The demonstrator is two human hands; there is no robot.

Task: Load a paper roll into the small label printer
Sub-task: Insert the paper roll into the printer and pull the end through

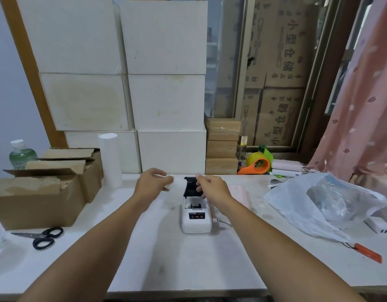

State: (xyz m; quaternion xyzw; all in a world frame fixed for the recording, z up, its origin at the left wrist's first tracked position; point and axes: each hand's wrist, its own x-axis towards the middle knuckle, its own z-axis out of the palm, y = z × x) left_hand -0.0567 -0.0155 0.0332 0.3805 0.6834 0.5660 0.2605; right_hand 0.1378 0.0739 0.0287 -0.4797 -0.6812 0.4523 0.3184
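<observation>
A small white label printer (pixel 196 216) sits on the white table (pixel 166 258) with its black lid (pixel 191 186) swung up and back, so the paper bay behind its control strip lies open. The left hand (pixel 152 182) hovers just left of the raised lid, fingers curled around a white paper roll (pixel 171 184) whose end faces the printer; the roll is off the table and outside the bay, level with the lid. The right hand (pixel 212 187) is at the lid's right edge, thumb and forefinger pinched together against it; whether they actually clamp the lid or only touch it is hard to tell through the blur. The two hands are apart, one on each side of the lid.

Left of the printer, black-handled scissors (pixel 43 237) lie near the table's front, and behind them stand open cardboard boxes (pixel 42 192). Beyond the printer to the left a tall wrapped stack of white rolls (pixel 109 160) stands upright. Right of the printer lies a crumpled clear plastic bag (pixel 325 203), and behind it to the right an orange tape dispenser (pixel 256 165) with yellow tape sits near the wall
</observation>
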